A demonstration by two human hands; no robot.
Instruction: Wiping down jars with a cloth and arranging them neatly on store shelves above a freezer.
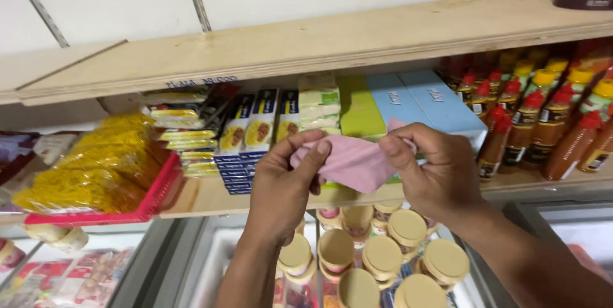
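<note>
Both of my hands hold a small pink cloth point(355, 162) stretched between them in front of a wooden shelf point(211, 196). My left hand point(281, 186) pinches its left edge with thumb and fingers. My right hand point(434, 167) grips the right edge, fingers curled over it. Behind the cloth stand a green box point(357, 107) and light blue boxes point(424, 100).
The shelf carries a red basket point(150, 202) of yellow noodle packets, blue and white cartons point(249, 138), and red-capped sauce bottles point(543, 123) at right. Below my hands stand jars with tan lids point(383, 257). An upper wooden shelf point(319, 39) runs overhead. A glass-topped freezer point(96, 263) sits lower left.
</note>
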